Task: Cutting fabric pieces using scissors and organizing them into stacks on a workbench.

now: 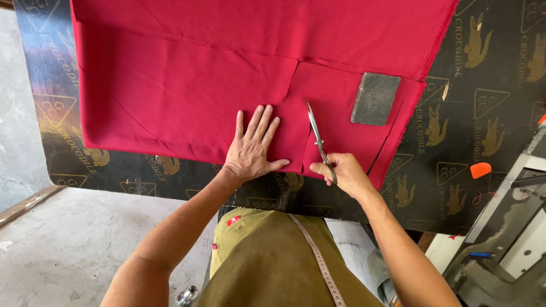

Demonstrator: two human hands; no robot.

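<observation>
A large red cloth (187,74) lies folded in layers on a dark printed table (489,102). My left hand (253,145) rests flat on the cloth near its front edge, fingers spread. My right hand (342,173) grips the handles of metal scissors (315,132), whose blades point away from me into a cut running up from the cloth's front edge. The left hand lies just left of that cut.
A flat grey rectangular weight (375,98) sits on the cloth to the right of the scissors. An orange piece of chalk (480,169) lies on the table at the right. A measuring tape (319,261) hangs over my olive apron. Metal machine parts (500,233) stand at lower right.
</observation>
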